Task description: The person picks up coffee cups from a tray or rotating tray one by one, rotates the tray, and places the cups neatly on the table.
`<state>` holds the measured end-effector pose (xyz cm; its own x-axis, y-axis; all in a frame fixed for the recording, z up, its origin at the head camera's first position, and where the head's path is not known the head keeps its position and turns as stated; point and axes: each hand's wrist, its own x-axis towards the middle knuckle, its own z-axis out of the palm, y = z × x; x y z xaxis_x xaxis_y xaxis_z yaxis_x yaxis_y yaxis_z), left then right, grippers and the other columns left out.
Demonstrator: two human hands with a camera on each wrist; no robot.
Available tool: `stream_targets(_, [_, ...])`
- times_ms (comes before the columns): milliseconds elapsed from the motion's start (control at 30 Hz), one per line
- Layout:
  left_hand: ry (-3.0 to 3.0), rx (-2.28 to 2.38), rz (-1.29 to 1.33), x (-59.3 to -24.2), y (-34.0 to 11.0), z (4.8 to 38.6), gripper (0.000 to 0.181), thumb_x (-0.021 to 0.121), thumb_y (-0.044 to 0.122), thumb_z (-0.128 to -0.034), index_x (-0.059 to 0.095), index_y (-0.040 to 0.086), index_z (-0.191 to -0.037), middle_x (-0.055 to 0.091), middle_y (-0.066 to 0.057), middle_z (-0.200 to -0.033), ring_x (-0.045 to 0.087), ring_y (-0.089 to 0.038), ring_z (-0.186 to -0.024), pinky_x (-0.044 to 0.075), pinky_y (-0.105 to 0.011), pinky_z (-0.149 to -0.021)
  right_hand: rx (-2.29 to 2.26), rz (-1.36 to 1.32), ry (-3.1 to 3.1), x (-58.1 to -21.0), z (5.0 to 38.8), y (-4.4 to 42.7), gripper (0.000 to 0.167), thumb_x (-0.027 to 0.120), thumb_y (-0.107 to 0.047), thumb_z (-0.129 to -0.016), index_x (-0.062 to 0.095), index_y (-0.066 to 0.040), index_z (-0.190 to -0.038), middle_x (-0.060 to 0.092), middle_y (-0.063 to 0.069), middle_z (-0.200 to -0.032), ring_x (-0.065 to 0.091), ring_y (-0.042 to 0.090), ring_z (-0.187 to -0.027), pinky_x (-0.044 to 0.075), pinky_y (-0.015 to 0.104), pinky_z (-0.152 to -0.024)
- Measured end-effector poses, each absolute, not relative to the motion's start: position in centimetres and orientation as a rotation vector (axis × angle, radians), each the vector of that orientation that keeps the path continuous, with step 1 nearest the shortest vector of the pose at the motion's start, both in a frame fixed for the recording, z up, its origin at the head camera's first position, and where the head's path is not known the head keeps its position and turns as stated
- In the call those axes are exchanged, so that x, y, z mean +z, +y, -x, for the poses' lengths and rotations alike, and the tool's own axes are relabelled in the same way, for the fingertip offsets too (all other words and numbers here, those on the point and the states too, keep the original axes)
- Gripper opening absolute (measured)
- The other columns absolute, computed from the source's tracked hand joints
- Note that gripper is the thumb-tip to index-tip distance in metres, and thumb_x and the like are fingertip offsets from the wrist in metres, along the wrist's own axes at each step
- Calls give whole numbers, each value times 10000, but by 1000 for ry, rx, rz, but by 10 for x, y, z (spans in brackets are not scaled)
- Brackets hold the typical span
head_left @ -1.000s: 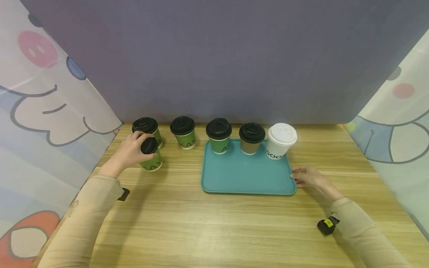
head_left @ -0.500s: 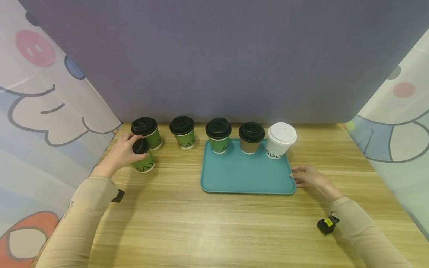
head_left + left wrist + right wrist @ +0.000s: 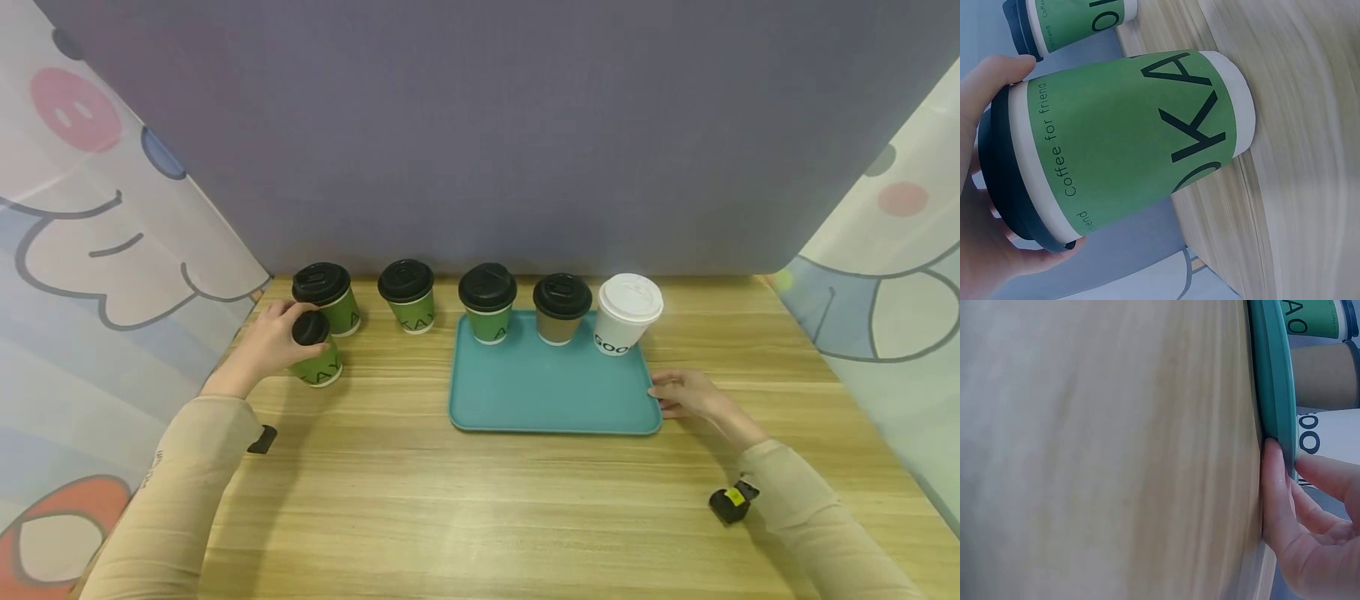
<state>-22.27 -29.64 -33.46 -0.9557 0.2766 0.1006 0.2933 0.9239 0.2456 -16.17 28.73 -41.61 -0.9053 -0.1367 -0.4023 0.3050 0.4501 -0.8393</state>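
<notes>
My left hand [image 3: 272,342] grips a green cup [image 3: 321,367] by its black lid, the cup standing on the table in front of another green cup [image 3: 344,315]. Seen from the left wrist, thumb and fingers lie around the black lid [image 3: 1007,178] of the green cup [image 3: 1129,134]. At the right edge of a teal tray [image 3: 555,387], my right hand [image 3: 693,395] pinches the rim. The right wrist view has the fingers of my right hand [image 3: 1316,519] on the tray rim [image 3: 1275,381].
Along the tray's back edge stand a green cup [image 3: 489,323], a brown cup [image 3: 557,327] and a white cup [image 3: 618,329]. Left of the tray is another green cup [image 3: 415,313]. A grey panel [image 3: 510,142] rises behind the wooden table [image 3: 450,517].
My left hand and the green cup in its grip have shifted a little to the left. The right hand has stayed at the tray's edge.
</notes>
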Motion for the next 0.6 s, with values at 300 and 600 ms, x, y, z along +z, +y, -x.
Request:
stream_targets(300, [-3011, -400, 432, -338, -302, 226, 687, 663, 414, -747, 424, -1, -1239, 335, -309, -1223, 290, -505, -1104, 241, -651, -843, -1443, -135, 2304, -417, 162, 288, 507, 512, -66, -871, 292, 225, -1224, 545, 69, -792, 558, 100, -682, 516, 273, -647])
stream_targets(600, [-2988, -383, 438, -339, -304, 226, 682, 657, 435, -746, 437, -1, -1223, 348, -294, -1210, 269, -495, -1119, 231, -652, -846, -1444, -122, 2304, -419, 162, 289, 512, 510, -66, -873, 284, 228, -1226, 560, 69, -788, 570, 98, -683, 517, 281, -648])
